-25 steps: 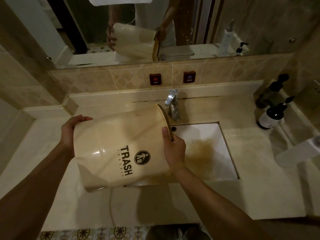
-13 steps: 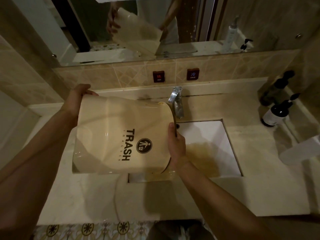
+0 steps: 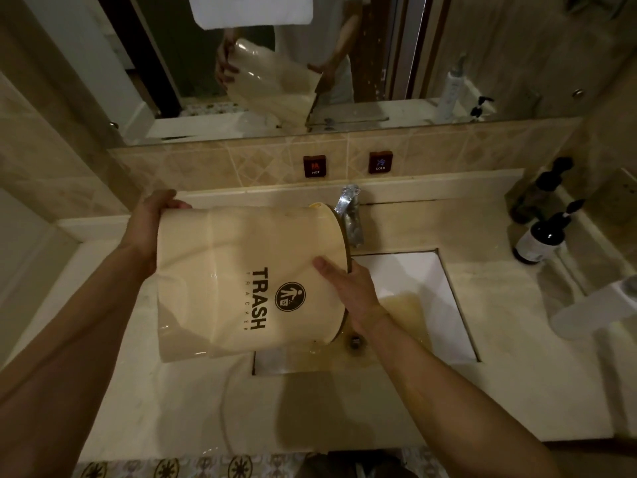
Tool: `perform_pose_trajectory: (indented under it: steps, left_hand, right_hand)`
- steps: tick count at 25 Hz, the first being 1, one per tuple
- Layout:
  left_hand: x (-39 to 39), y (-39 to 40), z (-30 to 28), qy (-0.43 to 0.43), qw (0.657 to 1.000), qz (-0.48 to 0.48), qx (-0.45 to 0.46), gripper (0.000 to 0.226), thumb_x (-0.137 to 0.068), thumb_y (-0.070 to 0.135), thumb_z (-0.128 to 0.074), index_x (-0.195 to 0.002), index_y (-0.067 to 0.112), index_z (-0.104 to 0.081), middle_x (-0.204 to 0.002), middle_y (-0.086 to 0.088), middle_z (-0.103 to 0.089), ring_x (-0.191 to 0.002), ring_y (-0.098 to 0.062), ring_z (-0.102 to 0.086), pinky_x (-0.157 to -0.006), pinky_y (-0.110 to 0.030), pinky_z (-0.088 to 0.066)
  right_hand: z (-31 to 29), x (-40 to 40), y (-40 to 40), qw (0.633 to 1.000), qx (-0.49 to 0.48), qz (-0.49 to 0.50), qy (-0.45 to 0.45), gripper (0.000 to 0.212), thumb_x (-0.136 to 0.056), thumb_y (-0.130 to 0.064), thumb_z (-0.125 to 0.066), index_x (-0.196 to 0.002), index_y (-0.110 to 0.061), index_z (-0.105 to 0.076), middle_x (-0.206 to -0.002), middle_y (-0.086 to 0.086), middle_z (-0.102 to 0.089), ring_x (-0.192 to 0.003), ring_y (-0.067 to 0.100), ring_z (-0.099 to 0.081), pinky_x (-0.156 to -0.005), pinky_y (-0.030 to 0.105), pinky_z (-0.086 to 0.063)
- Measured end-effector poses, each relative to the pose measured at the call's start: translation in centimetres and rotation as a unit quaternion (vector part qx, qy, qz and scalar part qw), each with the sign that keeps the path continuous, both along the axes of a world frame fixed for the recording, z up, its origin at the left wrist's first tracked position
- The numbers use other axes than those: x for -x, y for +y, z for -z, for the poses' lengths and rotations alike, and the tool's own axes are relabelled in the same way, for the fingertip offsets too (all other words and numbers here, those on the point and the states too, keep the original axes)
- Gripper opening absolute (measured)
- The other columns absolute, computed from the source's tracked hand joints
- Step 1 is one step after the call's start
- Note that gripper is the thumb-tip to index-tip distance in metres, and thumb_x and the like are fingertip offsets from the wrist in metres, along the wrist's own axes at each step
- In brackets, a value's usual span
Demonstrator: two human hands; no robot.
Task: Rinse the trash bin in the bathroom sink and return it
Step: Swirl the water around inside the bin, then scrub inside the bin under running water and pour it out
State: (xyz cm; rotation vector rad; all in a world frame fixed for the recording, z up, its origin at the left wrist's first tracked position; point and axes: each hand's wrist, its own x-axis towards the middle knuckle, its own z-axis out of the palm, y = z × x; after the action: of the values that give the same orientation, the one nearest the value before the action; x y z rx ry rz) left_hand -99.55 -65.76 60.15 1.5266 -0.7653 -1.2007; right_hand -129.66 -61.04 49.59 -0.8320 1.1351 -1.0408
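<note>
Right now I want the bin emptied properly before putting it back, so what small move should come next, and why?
Probably tip the base a little higher. The trash bin lies on its side, its rim over the sink, where brownish water pools by the drain. The left hand holds the base and the right hand the rim, so lifting the left should drain what is left.

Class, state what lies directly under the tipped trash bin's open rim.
Under the trash bin rim lies the white sink basin, with brownish water pooled near the drain. The bin hides the basin's left part.
</note>
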Motion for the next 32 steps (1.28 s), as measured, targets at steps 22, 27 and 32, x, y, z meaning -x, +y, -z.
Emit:
perform_pose_trajectory:
  steps: [22, 27, 32]
  left_hand:
    - [12.6, 6.6, 16.2, 0.058, 0.938, 0.064, -0.335, 0.038, -0.094, 0.039, -0.057, -0.123, 0.016, -0.056, -0.115, -0.005, -0.061, -0.093, -0.036, -0.062, -0.068, -0.035, -0.052]
    - [15.4, 3.6, 16.5, -0.036, 0.933, 0.103, -0.344, 0.029, -0.096, 0.035, -0.054, -0.111, 0.012, -0.063, -0.118, -0.010, -0.064, -0.104, -0.030, -0.058, -0.087, -0.038, -0.046]
    - [16.6, -3.5, 13.3, -0.047, 0.972, -0.017, -0.231, 0.026, -0.098, 0.026, -0.047, -0.087, 0.010, -0.064, -0.089, -0.009, -0.067, -0.080, -0.024, -0.058, -0.070, -0.032, -0.045]
  right_hand:
    - [-4.3, 6.3, -10.9, 0.725, 0.253, -0.248, 0.591, 0.050, -0.070, -0.073, -0.063, -0.087, -0.025, -0.064, -0.065, -0.016, -0.052, -0.061, 0.003, -0.050, -0.052, 0.023, -0.033]
    - [-2.3, 8.0, -9.5, 0.644, 0.319, -0.311, 0.621, 0.048, -0.076, -0.076, -0.053, -0.066, -0.031, -0.041, -0.060, -0.016, -0.033, -0.056, 0.011, -0.043, -0.048, 0.025, -0.023]
    - [-0.7, 8.6, -9.2, 0.604, 0.346, -0.321, 0.643, 0.050, -0.079, -0.076, -0.047, -0.079, -0.026, -0.058, -0.073, -0.007, -0.059, -0.071, 0.017, -0.059, -0.068, 0.032, -0.046]
